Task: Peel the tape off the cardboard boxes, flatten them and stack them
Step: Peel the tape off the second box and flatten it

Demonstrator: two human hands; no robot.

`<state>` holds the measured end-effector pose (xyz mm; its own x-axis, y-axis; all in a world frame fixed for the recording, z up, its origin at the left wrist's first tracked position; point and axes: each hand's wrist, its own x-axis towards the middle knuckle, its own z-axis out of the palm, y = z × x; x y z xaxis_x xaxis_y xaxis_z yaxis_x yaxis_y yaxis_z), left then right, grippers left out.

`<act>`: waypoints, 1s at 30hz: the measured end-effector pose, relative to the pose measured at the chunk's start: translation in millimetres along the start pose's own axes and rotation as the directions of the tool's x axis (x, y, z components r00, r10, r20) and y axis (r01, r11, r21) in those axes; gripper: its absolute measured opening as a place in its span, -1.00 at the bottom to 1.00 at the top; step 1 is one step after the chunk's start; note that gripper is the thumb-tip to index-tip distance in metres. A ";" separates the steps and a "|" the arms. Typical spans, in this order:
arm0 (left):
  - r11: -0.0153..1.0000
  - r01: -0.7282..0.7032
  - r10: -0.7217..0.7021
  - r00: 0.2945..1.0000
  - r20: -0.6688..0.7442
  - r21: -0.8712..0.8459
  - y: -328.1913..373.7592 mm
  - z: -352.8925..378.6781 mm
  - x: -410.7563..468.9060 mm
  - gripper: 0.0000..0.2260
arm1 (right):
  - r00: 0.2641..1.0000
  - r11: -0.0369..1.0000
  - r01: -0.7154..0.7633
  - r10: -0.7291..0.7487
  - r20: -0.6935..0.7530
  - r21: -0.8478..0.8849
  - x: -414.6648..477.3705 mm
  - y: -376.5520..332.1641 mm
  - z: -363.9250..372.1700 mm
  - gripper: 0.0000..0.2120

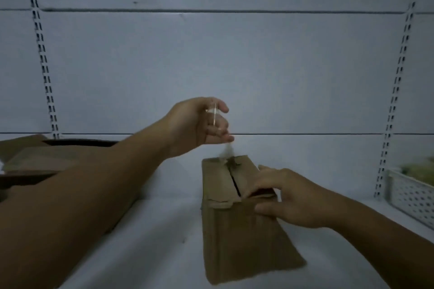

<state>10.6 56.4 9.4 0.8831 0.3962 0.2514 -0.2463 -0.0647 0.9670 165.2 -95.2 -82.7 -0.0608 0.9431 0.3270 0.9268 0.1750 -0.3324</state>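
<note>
White shelf surface under everything, dim light, white panelled back wall with slotted uprights on both sides. Nearest: cardboard box standing on the shelf just right of centre, long side running away from camera, top flaps parted along a dark centre seam. Right hand presses on the near right part of the box top, fingers spread and curled over the right flap edge, thumb on the side wall; holding the box down, not closed around anything. Left arm reaches in from the lower left; left hand is raised above the far end of the box, thumb and fingers pinched together on a strip of clear tape. Tape runs down from the pinch to the far top edge of the box, lower end blurred, looks attached there. Far left on the shelf: more brown cardboard, open or partly flattened, can't tell which. Far right: white perforated basket with something green and blurred inside.
</note>
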 end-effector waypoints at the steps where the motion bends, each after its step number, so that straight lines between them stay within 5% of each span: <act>1: 1.000 0.006 -0.005 0.999 -0.048 0.031 -2.4 -2.6 1.3 -0.78 | 0.999 0.997 -0.037 0.040 0.033 -0.061 -4.2 2.7 -11.6 -0.70; 5: 0.993 0.048 -0.033 0.990 -0.135 0.111 -3.5 -16.6 5.6 -0.59 | 0.965 0.946 -0.190 0.229 0.126 -0.261 -14.3 25.1 -50.5 -0.59; 8: 0.955 0.157 -0.119 0.980 -0.160 0.252 -12.9 -24.6 2.4 -0.33 | 0.928 0.933 -0.327 0.347 0.137 -0.148 -12.5 30.4 -67.5 -0.62; 11: 0.739 0.260 -0.165 0.964 -0.207 0.621 -34.0 -20.7 -7.0 -0.47 | 0.877 0.880 -0.451 0.468 0.109 -0.148 5.5 20.4 -70.2 -0.83; 15: 0.514 0.287 -0.212 0.956 -0.204 0.809 -67.5 -17.1 -9.7 -0.58 | 0.833 0.810 -0.503 0.547 0.081 -0.303 42.8 -17.9 -40.4 -0.32; 19: 0.552 0.213 -0.093 0.977 -0.194 0.806 -81.6 -24.4 -17.0 -0.60 | 0.829 0.840 -0.406 0.504 0.242 -0.361 58.0 -23.8 0.1 -0.08; 25: 0.793 0.163 -0.012 0.968 -0.252 0.587 -96.9 -44.0 -27.0 -0.59 | 0.866 0.891 -0.378 0.436 0.246 -0.251 52.9 -18.1 -2.1 -0.15; 30: 0.863 0.037 0.182 0.908 -0.378 0.504 -132.3 -51.8 -28.8 -0.58 | 0.910 0.939 -0.319 0.340 0.238 -0.126 52.0 -19.4 0.9 -0.34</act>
<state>-3.0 100.9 -127.8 0.6054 0.6944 0.3890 0.0210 -0.5025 0.8643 143.8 -49.3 -60.0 0.1718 0.9848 -0.0266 0.9366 -0.1717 -0.3054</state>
